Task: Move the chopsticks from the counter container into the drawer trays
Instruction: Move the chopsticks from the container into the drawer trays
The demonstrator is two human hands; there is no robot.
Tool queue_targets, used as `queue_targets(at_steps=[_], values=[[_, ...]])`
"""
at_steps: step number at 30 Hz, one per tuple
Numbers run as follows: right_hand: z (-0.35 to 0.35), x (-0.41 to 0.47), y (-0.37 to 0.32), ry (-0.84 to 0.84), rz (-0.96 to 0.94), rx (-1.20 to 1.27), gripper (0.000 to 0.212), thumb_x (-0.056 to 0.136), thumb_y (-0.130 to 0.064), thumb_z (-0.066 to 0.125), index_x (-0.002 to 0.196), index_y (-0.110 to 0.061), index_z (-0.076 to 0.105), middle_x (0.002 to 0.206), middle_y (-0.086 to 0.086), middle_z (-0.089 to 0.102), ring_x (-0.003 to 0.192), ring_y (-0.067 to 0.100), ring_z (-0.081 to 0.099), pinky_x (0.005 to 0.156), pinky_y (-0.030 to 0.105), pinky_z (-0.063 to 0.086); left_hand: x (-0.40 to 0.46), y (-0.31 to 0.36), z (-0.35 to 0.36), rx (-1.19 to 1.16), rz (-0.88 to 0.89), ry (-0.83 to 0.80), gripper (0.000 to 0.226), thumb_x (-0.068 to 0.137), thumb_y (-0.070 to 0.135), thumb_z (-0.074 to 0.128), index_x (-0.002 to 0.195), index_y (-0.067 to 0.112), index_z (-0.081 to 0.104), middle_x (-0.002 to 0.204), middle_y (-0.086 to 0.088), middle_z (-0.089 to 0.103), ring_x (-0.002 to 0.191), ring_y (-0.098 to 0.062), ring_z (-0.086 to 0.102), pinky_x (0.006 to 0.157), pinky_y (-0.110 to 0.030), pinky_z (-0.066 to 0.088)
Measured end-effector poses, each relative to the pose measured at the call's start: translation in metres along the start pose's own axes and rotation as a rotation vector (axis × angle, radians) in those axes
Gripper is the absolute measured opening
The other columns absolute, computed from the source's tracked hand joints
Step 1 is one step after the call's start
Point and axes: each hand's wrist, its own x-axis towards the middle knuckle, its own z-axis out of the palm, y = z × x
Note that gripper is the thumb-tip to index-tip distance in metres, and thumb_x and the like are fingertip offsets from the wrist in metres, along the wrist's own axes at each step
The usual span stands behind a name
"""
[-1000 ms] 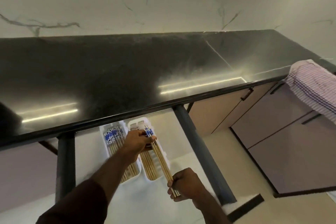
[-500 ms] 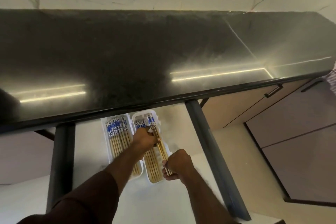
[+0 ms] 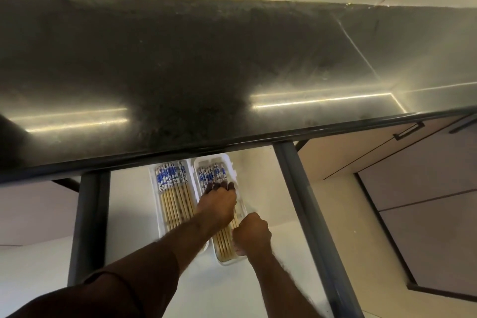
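Chopsticks [image 3: 175,201] fill the left tray [image 3: 152,188] in a neat row, blue-patterned ends toward the back, and a second batch [image 3: 224,240] lies in the right tray [image 3: 233,166] just beside it, both trays sitting on the pale floor of the open drawer [image 3: 263,188] under the counter edge. From my seat I read this as late in the job: I see no container on the dark counter [image 3: 206,59], though a dark shape at its far left edge is cut off and I cannot tell what it is. My left hand [image 3: 218,205] lies palm-down over the right tray's sticks, fingers curled on their patterned ends, pressing or evening them rather than lifting. My right hand [image 3: 251,233] is closed in a fist at the tray's near right side, touching the sticks; whether it actually holds any I cannot tell. What seems left is squaring this batch, letting go, and shutting the drawer.
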Motion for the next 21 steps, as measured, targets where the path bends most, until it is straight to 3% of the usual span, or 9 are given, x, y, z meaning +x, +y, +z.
queue_targets(at_steps=[4,6,8,13,21], values=[[0.007,-0.005,0.003,0.077,-0.109,-0.135,0.028,0.088,-0.025,0.060,0.111,-0.010,0.056,0.114,0.007,0.065,0.103,0.024,0.064,0.087,0.029,0.050,0.003,-0.006,0.003,0.177,0.059,-0.040,0.058,0.094,0.014,0.055,0.147,0.009,0.032,0.150,-0.016,0.040,0.140,-0.032,0.035,0.118,-0.050,0.021],[0.012,-0.007,0.006,0.095,-0.134,-0.166,0.032,0.090,-0.030,0.058,0.115,-0.010,0.055,0.117,0.007,0.063,0.107,0.023,0.063,0.090,0.028,0.049,0.003,-0.010,0.004,0.221,0.079,-0.061,0.065,0.094,0.012,0.054,0.151,0.010,0.022,0.157,-0.016,0.026,0.147,-0.032,0.017,0.120,-0.052,0.006],[0.017,-0.008,0.008,0.122,-0.159,-0.206,0.032,0.093,-0.031,0.054,0.118,-0.011,0.054,0.120,0.007,0.062,0.110,0.023,0.061,0.092,0.028,0.047,0.001,-0.012,0.005,0.246,0.102,-0.059,0.064,0.095,0.013,0.051,0.151,0.011,0.021,0.159,-0.015,0.023,0.149,-0.031,0.011,0.120,-0.052,-0.002],[0.031,-0.012,0.011,0.197,-0.220,-0.261,0.029,0.096,-0.029,0.052,0.121,-0.015,0.055,0.119,0.003,0.063,0.108,0.020,0.062,0.092,0.027,0.048,0.001,-0.013,0.007,0.228,0.121,-0.033,0.046,0.098,0.022,0.050,0.143,0.012,0.040,0.154,-0.011,0.037,0.147,-0.028,0.021,0.119,-0.050,-0.002],[0.038,-0.014,0.008,0.199,-0.258,-0.277,0.037,0.093,-0.039,0.058,0.123,-0.017,0.055,0.120,0.000,0.065,0.107,0.017,0.063,0.092,0.027,0.048,0.002,-0.012,0.005,0.213,0.097,-0.086,0.041,0.096,0.028,0.053,0.134,0.015,0.050,0.153,-0.008,0.037,0.146,-0.027,0.021,0.120,-0.051,0.005]])
